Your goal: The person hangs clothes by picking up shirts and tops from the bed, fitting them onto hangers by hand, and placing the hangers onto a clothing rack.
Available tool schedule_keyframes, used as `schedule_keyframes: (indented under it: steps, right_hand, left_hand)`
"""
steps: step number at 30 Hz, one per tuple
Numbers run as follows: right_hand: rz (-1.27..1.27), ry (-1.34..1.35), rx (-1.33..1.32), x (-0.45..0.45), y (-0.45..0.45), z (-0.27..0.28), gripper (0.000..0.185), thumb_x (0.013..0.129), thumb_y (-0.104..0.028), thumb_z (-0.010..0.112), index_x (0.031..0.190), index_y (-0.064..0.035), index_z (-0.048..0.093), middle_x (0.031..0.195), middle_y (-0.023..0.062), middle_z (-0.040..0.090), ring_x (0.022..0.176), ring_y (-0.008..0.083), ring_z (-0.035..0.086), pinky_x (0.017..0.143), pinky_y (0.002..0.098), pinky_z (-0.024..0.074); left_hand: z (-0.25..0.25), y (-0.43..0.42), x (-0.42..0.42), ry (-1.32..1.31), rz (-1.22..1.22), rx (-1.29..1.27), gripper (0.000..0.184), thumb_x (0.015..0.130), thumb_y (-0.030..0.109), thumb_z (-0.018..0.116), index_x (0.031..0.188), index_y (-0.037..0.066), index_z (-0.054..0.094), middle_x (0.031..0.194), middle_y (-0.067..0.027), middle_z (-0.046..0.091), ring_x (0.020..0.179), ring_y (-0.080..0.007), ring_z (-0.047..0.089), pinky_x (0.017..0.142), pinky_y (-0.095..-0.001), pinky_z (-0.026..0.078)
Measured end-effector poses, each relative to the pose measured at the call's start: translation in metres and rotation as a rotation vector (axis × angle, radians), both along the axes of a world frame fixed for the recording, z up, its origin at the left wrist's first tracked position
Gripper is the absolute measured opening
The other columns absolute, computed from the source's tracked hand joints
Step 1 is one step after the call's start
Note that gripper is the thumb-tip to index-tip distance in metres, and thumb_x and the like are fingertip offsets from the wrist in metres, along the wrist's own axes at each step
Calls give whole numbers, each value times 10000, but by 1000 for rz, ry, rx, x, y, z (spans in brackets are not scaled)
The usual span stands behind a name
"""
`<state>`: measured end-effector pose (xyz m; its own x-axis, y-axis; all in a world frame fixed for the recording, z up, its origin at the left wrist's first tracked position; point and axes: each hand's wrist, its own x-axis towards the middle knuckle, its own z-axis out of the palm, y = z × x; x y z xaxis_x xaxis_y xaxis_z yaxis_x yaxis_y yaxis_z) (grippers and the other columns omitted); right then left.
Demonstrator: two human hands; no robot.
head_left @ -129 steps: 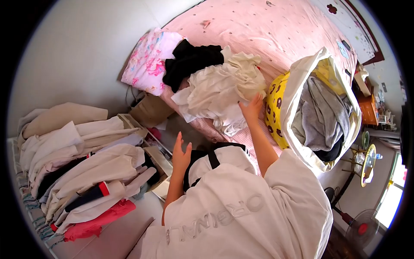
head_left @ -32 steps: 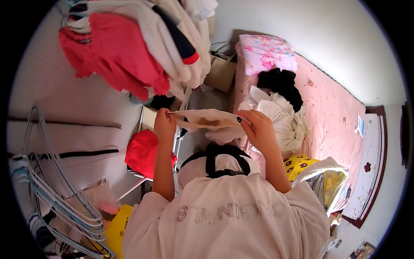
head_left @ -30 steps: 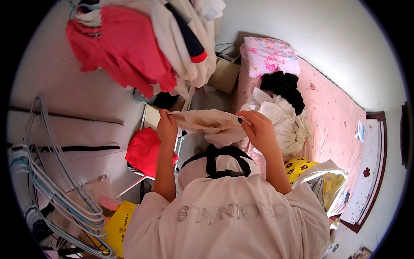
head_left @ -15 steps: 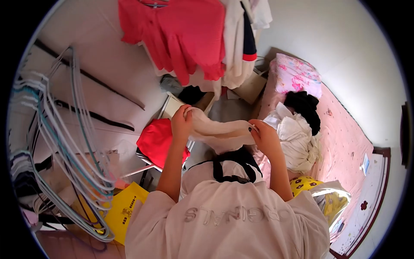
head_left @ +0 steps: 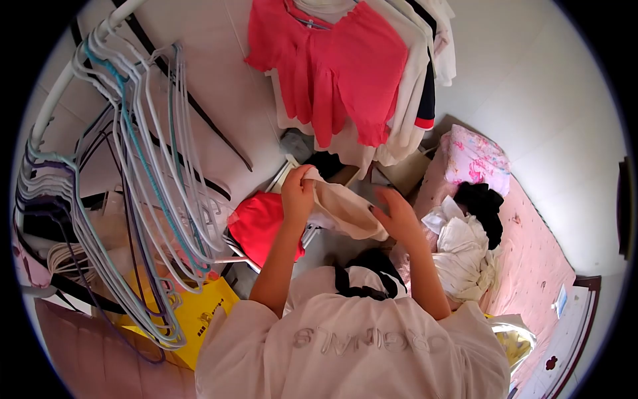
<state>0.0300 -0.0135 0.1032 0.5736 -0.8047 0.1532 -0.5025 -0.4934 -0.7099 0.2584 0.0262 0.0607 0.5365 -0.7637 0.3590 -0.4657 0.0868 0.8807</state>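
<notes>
A cream-white garment (head_left: 344,209) with a wide, band-like opening hangs in front of me; its exact kind does not show. Wrapped around its left end is my left hand (head_left: 297,193), closed on the fabric. At the other end, my right hand (head_left: 399,219) has its fingers stretched out and the thumb apart, close beside the garment's edge. Whether the right thumb still touches the cloth is hard to make out. Below and left of the garment lies a red cloth (head_left: 262,226) on a white-framed seat.
Many hangers (head_left: 133,166) hang from a white rail (head_left: 50,106) at left. A pink blouse (head_left: 332,66) hangs ahead among white clothes. The pink bed (head_left: 531,246) at right bears a white clothes pile (head_left: 462,256), a black garment (head_left: 482,209) and a floral pillow (head_left: 475,156). A yellow bag (head_left: 216,312) stands lower left.
My right hand has loosened from the garment's edge and its fingers have spread. The garment's opening now tilts down to the right. The whole view has shifted, with the hangers more in sight.
</notes>
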Motion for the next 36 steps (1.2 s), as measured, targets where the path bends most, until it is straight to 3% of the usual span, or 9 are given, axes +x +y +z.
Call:
schedule_keyframes:
  steps: [2, 6, 11, 15, 18, 21, 23, 33, 36]
  right_hand:
    - [154, -271, 156, 46, 9, 54, 478, 742, -111, 605, 1182, -23, 441, 1060, 136, 537, 994, 240, 538, 843, 339, 418]
    - [517, -542, -42, 119, 40, 121, 621, 714, -128, 638, 1254, -23, 349, 1088, 129, 526, 1035, 244, 509, 884, 337, 385]
    - [427, -668, -324, 175, 67, 154, 664, 699, -142, 650, 1262, -17, 320, 1109, 151, 505, 1001, 266, 510, 824, 345, 412]
    - [685, -484, 270, 184, 67, 155, 556, 714, -121, 627, 1205, -28, 385, 1085, 136, 515, 972, 286, 516, 786, 347, 425]
    - [649, -514, 307, 181, 70, 157, 483, 648, -124, 646, 1076, -13, 452, 1034, 161, 513, 928, 313, 510, 749, 366, 422]
    - [463, -732, -454, 187, 76, 163, 413, 617, -110, 649, 993, -13, 508, 1044, 151, 510, 977, 298, 486, 764, 374, 415]
    - [518, -716, -586, 185, 86, 176, 369, 595, -120, 645, 925, 1, 534, 1033, 156, 506, 1008, 297, 460, 787, 373, 401]
    - [283, -269, -939, 199, 83, 182, 310, 601, -153, 580, 852, 28, 559, 959, 152, 504, 903, 252, 452, 769, 364, 355]
    - [262, -154, -934, 195, 77, 183, 315, 602, -146, 578, 863, 28, 559, 937, 144, 507, 882, 248, 458, 750, 374, 360]
  left_hand:
    - [-3, -3, -1, -59, -2, -13, 220, 752, 19, 499, 960, 25, 570, 898, -135, 569, 817, -295, 554, 709, -335, 442]
    - [-2, 6, -5, -203, 20, -17, 262, 770, 60, 514, 1029, 43, 550, 965, -122, 563, 872, -268, 541, 751, -328, 423]
    - [23, 21, -9, -237, 23, 17, 215, 769, 53, 523, 979, 38, 566, 932, -123, 573, 832, -276, 561, 748, -321, 434]
    - [22, 27, -5, -259, 84, 22, 222, 773, 43, 516, 986, 43, 578, 938, -116, 570, 824, -262, 561, 760, -307, 430]
    - [7, 29, -6, -38, 61, -14, 222, 773, 35, 514, 983, 40, 585, 937, -114, 573, 815, -253, 564, 750, -299, 436]
    - [10, 32, -10, 198, -11, 28, 220, 769, 17, 512, 974, 32, 590, 907, -116, 580, 791, -242, 567, 724, -290, 444]
    - [1, 27, -13, -121, 19, -50, 220, 764, 6, 513, 969, 26, 592, 868, -118, 582, 759, -236, 567, 694, -287, 449]
    - [3, 25, -28, -76, -115, 136, 247, 787, 54, 479, 1018, 29, 560, 926, -115, 566, 821, -261, 557, 722, -319, 437]
    - [-6, 28, -28, 12, -182, 28, 256, 767, 20, 515, 1016, 1, 569, 976, -112, 575, 816, -212, 568, 731, -259, 448]
